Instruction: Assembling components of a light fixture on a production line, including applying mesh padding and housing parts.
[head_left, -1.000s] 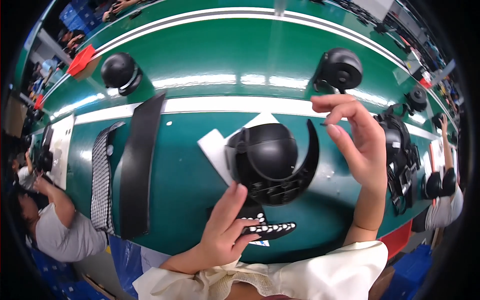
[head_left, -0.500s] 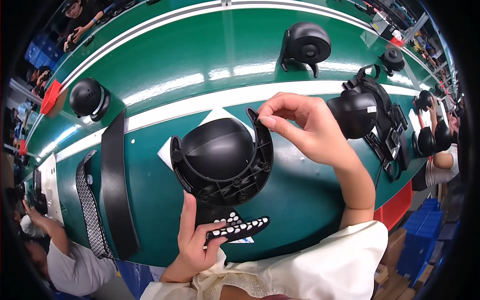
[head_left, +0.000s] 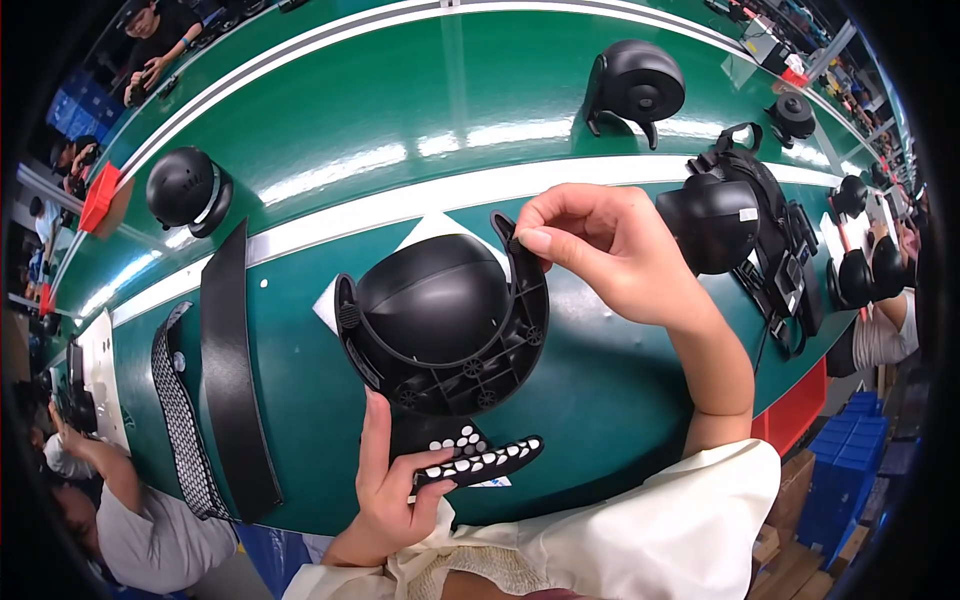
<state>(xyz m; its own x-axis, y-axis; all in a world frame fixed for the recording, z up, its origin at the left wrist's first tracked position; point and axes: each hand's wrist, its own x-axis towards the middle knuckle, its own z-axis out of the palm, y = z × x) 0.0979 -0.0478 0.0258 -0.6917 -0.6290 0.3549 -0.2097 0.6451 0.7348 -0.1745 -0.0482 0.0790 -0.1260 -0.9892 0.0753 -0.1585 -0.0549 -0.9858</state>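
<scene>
In front of me a rounded black plastic shell point(head_left: 430, 300) lies with its ribbed, curved frame point(head_left: 475, 365) towards me. My right hand point(head_left: 620, 255) pinches the upright right-hand tip of that frame between thumb and fingers; whether a small piece is also in the pinch is hidden. My left hand point(head_left: 395, 495) is closed on a black strip dotted with white round pads point(head_left: 495, 458), just below the frame. Its forefinger reaches up to the frame's lower left edge. Part of a white sheet point(head_left: 432, 226) shows behind the shell.
To the left lie a wide black strip point(head_left: 232, 370) and a dotted strip point(head_left: 185, 430). At right stand another black shell point(head_left: 710, 228) and black strapped gear point(head_left: 790, 260). Beyond the white rail, black round units point(head_left: 640, 85) ride the green belt point(head_left: 400, 110). Co-workers sit at both sides.
The black units on the far belt have shifted right. Both my hands keep their grips, and the shell has barely moved.
</scene>
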